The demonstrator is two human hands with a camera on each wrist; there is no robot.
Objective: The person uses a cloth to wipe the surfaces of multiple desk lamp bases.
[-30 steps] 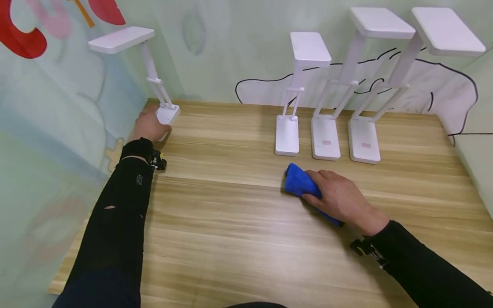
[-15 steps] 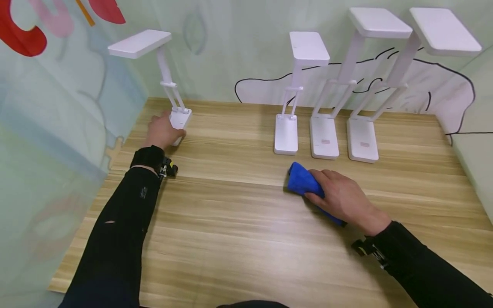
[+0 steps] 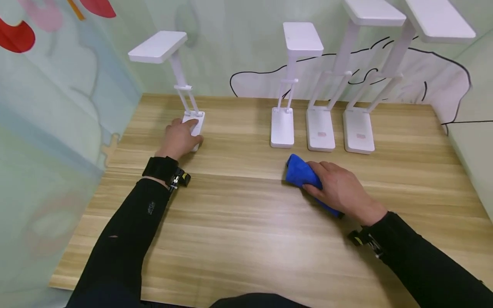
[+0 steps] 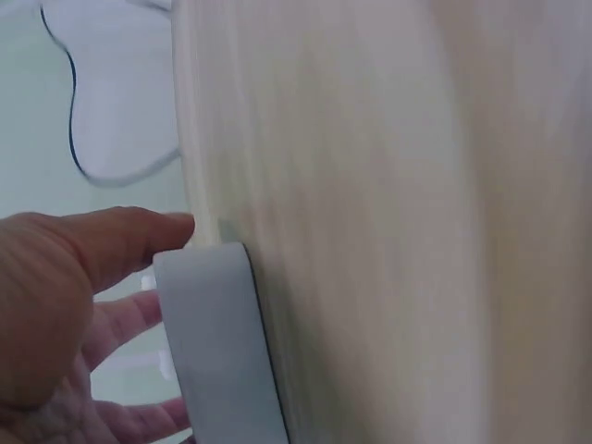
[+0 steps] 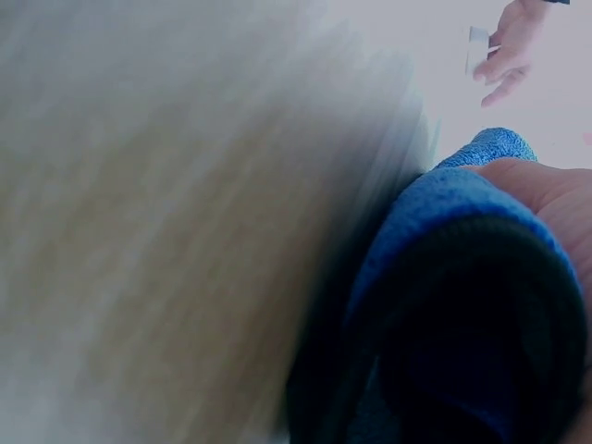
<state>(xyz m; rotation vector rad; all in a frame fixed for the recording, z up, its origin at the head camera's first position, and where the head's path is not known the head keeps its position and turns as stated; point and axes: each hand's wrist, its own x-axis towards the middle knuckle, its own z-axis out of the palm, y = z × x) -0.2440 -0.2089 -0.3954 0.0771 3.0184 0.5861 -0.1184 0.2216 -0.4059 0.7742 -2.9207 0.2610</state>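
My left hand [image 3: 178,139] grips the base of a white folding desk lamp [image 3: 157,47] at the back left of the table. That lamp stands upright, its flat head tilted out toward the left. Seen from the left wrist, the thumb lies at one end of the white base [image 4: 222,347], with other fingers reaching round behind it. Right of centre, my right hand [image 3: 340,188] holds a rolled or folded blue cloth [image 3: 302,171] down on the tabletop. In the right wrist view the blue cloth [image 5: 444,199] shows a dark-edged, open fold, and its far part is covered by the hand.
Three more white desk lamps, a left one [image 3: 282,128], a middle one [image 3: 321,134] and a right one [image 3: 359,134], stand in a row beyond the cloth. The wood-grain table [image 3: 231,231] meets painted walls at the back, left and right.
My left hand has brought the desk lamp rightward along the back of the table, away from the left wall. The right hand and blue cloth stay nearly in place; the head view tips slightly down.
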